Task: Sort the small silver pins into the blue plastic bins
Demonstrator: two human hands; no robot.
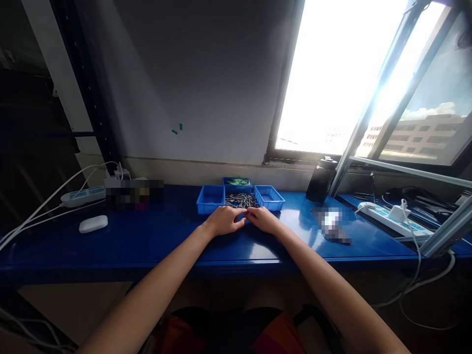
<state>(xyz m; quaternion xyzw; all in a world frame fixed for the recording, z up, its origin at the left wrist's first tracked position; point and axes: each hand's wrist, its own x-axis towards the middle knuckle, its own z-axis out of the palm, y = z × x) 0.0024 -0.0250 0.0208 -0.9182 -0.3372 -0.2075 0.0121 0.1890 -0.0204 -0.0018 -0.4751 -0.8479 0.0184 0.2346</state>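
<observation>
On the blue table [173, 246], my left hand [225, 221] and my right hand [262, 218] meet fingertip to fingertip. Both are closed, thumb and fingers drawn together in a pinch; what sits between them is too small or hidden to make out. Just beyond the fingertips lies a heap of small, thin, dark metal pieces [241, 199], which look like screws. A blue plastic bin [211, 208] stands to the left of the heap, another blue bin [270, 202] to its right. Behind it, a third blue bin [237, 188] holds green pieces [238, 181].
A white oval case [93, 224] and a power strip [84, 196] with cables lie on the left. To the right stand a black bottle [321, 180], a metal frame post [344, 162] and a second power strip [396, 219]. The wall and window rise behind the table.
</observation>
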